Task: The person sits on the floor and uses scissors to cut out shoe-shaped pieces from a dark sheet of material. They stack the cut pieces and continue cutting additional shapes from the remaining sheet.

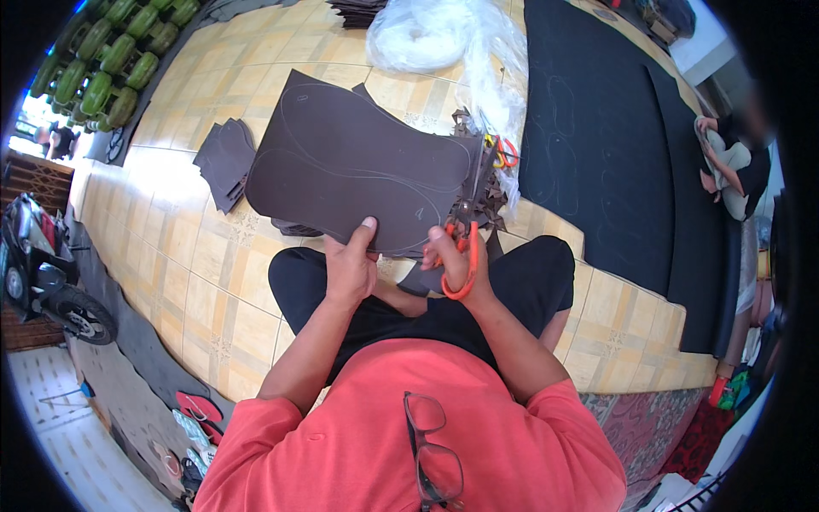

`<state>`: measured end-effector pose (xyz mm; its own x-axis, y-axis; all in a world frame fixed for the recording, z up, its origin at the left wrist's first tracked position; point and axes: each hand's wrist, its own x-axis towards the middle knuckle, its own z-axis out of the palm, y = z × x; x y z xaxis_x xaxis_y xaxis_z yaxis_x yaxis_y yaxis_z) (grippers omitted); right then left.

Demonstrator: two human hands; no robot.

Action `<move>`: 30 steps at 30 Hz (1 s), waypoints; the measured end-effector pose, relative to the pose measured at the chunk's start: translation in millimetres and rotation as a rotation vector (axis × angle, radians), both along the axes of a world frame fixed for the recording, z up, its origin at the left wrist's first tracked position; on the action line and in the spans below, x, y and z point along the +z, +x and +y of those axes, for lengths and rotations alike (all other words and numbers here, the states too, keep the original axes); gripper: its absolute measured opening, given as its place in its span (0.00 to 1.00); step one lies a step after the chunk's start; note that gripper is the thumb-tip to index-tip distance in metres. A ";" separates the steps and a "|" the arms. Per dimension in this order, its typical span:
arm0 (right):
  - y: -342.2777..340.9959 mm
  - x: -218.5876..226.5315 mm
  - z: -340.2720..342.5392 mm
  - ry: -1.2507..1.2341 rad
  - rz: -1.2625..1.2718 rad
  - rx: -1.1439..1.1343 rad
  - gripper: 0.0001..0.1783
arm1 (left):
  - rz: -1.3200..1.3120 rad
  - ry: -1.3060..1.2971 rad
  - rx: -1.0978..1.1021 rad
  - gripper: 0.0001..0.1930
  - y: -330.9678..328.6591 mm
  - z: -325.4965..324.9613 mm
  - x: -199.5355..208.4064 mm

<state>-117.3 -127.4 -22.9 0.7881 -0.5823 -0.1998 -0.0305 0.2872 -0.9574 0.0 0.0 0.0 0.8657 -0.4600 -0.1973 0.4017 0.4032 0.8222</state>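
My left hand (350, 271) pinches the near edge of a dark brown sheet (341, 162), thumb on top. Pale outlines of shoe-sole-like shapes are drawn on the sheet. Held in my right hand (450, 256), a pair of scissors (473, 260) with orange handles has its blades at the sheet's right edge. Just beyond lie dark offcuts (492, 205) and a second tool with yellow and red handles (505, 153). Left of the sheet sits a stack of cut brown pieces (226, 162). Another small stack (296, 229) is partly hidden beneath the sheet.
Clear plastic wrap (426, 38) is heaped on the tiled floor ahead. Large black sheeting (589, 154) with drawn outlines spreads to the right, where another person (734, 162) sits. Green gas cylinders (115, 55) stand far left, with a motorcycle (51, 282) nearer.
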 end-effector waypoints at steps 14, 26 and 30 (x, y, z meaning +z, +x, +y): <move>0.0 14.1 -24.0 -0.600 0.103 -0.088 0.17 | 0.014 -0.004 0.025 0.14 13.0 16.9 3.8; -3.9 5.6 -21.5 -0.454 0.071 -0.016 0.26 | 0.058 -0.071 0.037 0.20 16.1 12.1 17.4; -9.7 2.9 -27.6 -0.516 0.102 0.072 0.27 | -0.091 -0.036 0.077 0.25 46.1 17.1 15.6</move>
<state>-126.9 -155.0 -19.9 0.8212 -0.5703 0.0209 -0.1328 -0.2265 -0.9649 46.1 17.1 15.6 0.9123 -0.3969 -0.1008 0.2927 0.4599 0.8383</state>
